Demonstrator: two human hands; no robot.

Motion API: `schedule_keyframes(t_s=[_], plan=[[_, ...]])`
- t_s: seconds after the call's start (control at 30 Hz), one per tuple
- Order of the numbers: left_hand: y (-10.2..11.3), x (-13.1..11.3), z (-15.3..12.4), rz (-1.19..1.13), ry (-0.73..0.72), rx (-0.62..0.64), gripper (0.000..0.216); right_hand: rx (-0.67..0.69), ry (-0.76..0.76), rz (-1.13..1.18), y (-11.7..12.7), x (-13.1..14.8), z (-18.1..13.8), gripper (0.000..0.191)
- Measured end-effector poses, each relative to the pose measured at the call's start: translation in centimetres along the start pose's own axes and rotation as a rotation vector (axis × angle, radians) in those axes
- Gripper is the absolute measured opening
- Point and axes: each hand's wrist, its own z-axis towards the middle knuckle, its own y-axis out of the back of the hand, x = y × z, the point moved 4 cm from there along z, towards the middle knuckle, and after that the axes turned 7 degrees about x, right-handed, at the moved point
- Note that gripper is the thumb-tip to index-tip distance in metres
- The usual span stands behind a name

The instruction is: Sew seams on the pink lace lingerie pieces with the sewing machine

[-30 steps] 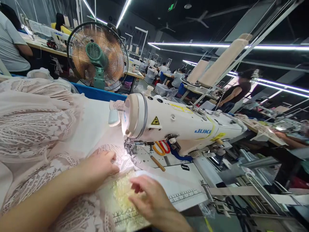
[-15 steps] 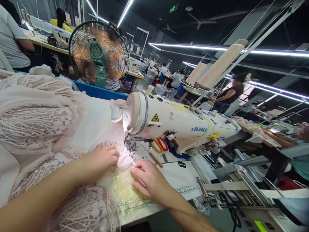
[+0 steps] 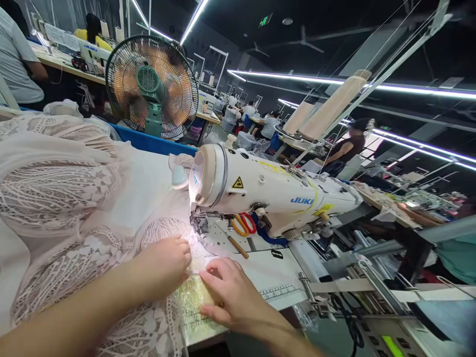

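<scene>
My left hand (image 3: 169, 265) is closed on the edge of pale pink lace fabric (image 3: 163, 229), just in front of the presser foot of a white sewing machine (image 3: 245, 181). Its fingertips pinch the cloth. To its right my right hand (image 3: 232, 292) has its fingers spread, thumb apart from the index finger. Those fingertips rest by the fabric edge, over a yellow-taped patch (image 3: 191, 297) on the machine bed. Under the lit needle area the lace runs beneath the foot, and the needle itself is hard to make out.
Orange- and red-handled scissors (image 3: 243, 224), a wooden-handled tool (image 3: 238, 247) and a black blade (image 3: 277, 254) lie on the bed. More lace garment (image 3: 55, 193) is heaped at left. A green fan (image 3: 150, 87) stands behind; thread cones (image 3: 334, 106) rise at right. Other people sit farther off.
My left hand has moved right and slightly down, toward the fabric edge. My right hand has drawn back from the presser foot, its fingers now more spread.
</scene>
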Motion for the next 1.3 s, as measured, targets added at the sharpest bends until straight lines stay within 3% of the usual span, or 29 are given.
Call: schedule_keyframes(t_s=[0.17, 0.4, 0.63, 0.87, 1.03, 1.2, 1.3], plan=[[-0.1, -1.5, -0.1, 0.066, -0.004, 0.094, 0.027, -0.003, -0.062, 0.029, -0.6, -0.4, 0.1, 0.049], [-0.9, -0.8, 0.1, 0.041, -0.049, 0.039, 0.026, 0.021, -0.094, -0.011, -0.5, -0.2, 0.9, 0.049], [-2.4, 0.9, 0.8, 0.103, -0.059, -0.096, 0.029, 0.001, -0.095, -0.061, -0.6, -0.3, 2.3, 0.058], [-1.7, 2.5, 1.3, 0.118, -0.062, -0.047, 0.033, 0.015, -0.117, -0.121, 1.6, 1.1, 3.3, 0.023], [-1.2, 3.5, 1.4, 0.137, -0.056, -0.096, 0.030, -0.037, -0.151, -0.180, 2.6, 0.0, 3.8, 0.020], [-1.2, 3.9, 1.3, 0.140, -0.046, -0.104, 0.032, 0.007, -0.177, -0.284, 2.5, -0.9, 5.1, 0.049], [-1.1, 4.0, 1.3, 0.133, -0.041, -0.101, 0.032, 0.032, -0.208, -0.344, 2.8, -0.3, 5.6, 0.045]])
